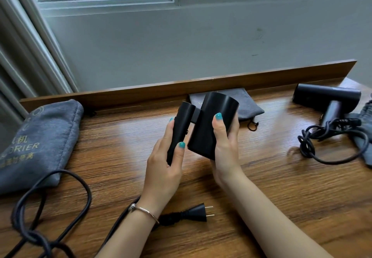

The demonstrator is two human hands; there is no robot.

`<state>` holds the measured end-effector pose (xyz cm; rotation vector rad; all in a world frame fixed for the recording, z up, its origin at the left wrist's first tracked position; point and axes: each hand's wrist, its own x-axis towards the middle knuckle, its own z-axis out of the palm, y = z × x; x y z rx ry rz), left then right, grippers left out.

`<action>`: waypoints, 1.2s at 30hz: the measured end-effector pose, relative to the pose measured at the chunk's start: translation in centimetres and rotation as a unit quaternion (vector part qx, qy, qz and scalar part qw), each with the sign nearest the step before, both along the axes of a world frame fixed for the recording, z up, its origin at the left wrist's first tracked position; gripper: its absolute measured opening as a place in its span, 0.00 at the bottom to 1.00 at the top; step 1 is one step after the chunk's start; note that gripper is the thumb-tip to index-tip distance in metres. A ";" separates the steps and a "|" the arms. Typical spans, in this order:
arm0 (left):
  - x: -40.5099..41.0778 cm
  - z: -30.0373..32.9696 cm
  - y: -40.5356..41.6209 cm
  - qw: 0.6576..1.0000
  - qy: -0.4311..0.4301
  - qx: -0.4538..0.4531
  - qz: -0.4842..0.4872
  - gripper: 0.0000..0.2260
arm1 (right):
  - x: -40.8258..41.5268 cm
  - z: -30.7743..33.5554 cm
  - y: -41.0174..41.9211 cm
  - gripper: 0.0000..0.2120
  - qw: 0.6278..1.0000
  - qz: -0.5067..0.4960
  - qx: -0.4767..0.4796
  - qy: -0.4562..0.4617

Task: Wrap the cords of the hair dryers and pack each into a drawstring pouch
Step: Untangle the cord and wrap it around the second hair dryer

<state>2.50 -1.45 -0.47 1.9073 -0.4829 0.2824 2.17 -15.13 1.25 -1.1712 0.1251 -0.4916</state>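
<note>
Wooden desk (261, 187) under a window. At frame centre, left hand (165, 165) wraps the folded dryer's (209, 124) handle, right hand (225, 142) clasps its barrel. Plug (198, 212) lies at lower centre, cord (50, 197) loose lower left. Grey pouch (40, 142) left, another (245, 104) behind, second dryer (328, 100) right.

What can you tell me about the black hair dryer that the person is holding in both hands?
The held hair dryer is matte black and looks like smooth plastic. It has a wide cylindrical barrel and a slimmer handle joined by a short hinge, folded nearly parallel. The right hand grips the barrel, the left hand the handle, above the wooden table. Its cord appears to trail unwrapped to the left; the plug lies on the table.
</note>
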 end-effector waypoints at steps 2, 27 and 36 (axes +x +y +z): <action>0.1 -0.1 0.2 1.000 0.012 -0.010 -0.012 0.24 | 0.0 0.0 0.0 0.30 1.000 0.001 -0.004 0.005; 0.6 0.4 1.1 0.994 0.001 0.051 -0.094 0.20 | 0.7 -0.1 -2.5 0.33 0.983 0.184 0.006 0.018; 2.2 1.5 2.3 0.978 0.156 -0.096 -0.097 0.35 | 0.9 -0.1 -1.7 0.23 0.948 0.312 -0.016 0.058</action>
